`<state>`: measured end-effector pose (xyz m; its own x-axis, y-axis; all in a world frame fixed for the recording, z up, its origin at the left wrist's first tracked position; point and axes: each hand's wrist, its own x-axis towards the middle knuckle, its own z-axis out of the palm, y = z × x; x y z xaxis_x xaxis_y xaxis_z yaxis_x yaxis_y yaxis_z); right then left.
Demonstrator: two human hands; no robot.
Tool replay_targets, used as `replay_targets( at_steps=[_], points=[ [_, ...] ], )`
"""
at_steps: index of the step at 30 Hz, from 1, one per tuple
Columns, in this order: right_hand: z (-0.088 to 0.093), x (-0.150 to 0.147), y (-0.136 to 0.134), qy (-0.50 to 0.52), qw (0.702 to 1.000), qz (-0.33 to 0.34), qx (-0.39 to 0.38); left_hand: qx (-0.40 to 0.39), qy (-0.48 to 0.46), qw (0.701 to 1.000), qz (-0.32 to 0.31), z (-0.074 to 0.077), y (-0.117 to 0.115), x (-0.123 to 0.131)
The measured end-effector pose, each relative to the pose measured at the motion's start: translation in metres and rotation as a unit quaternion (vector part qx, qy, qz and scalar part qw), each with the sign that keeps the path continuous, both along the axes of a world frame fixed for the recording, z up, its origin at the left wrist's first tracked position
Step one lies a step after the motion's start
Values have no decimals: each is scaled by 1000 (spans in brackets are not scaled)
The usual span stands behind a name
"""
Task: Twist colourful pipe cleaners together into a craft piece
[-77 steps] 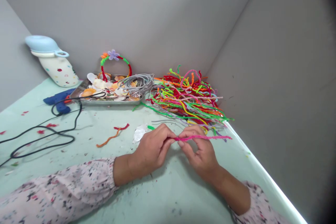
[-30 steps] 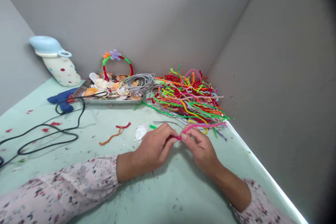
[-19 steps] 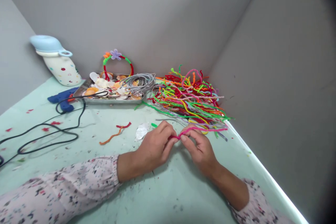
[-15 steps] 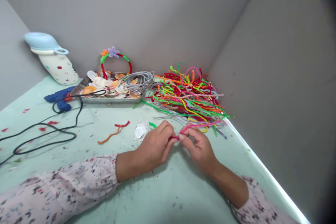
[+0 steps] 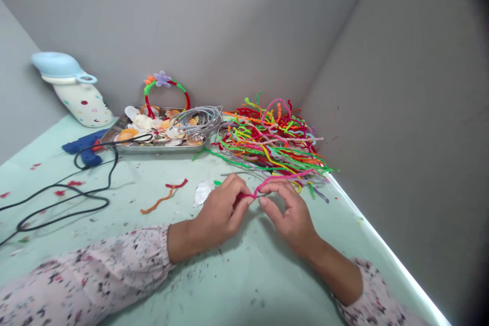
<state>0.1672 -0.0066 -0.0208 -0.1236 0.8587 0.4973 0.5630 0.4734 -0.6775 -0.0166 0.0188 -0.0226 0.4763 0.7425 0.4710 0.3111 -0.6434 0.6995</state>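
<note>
— How are the hands set?
— I see both forearms lying low over the table (image 5: 237,285), with the hands meeting near its right edge. My left hand (image 5: 219,211) is knuckles up, grip closed, thumb and forefinger pinching one end of the pink stem (image 5: 275,179).
— And the right?
— My right hand (image 5: 291,214) faces it, wrist bent inward, grip pinched on the pink stem just beside the left fingertips. From there the pink stem arches up and trails right, to the front of the pile (image 5: 272,137).
— Anything close by?
— A white scrap (image 5: 202,192), just left of my left hand.
</note>
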Motion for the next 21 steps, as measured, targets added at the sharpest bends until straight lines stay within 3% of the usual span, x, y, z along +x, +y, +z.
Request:
replay_targets(
  at_steps=[8,21],
  points=[
    [-2,1,3,-61,988,29,136,-30,-25,999,-8,1,0,-1],
    [-1,4,3,-128,975,20,181,-22,-38,998,-33,0,-1,-2]
  ],
)
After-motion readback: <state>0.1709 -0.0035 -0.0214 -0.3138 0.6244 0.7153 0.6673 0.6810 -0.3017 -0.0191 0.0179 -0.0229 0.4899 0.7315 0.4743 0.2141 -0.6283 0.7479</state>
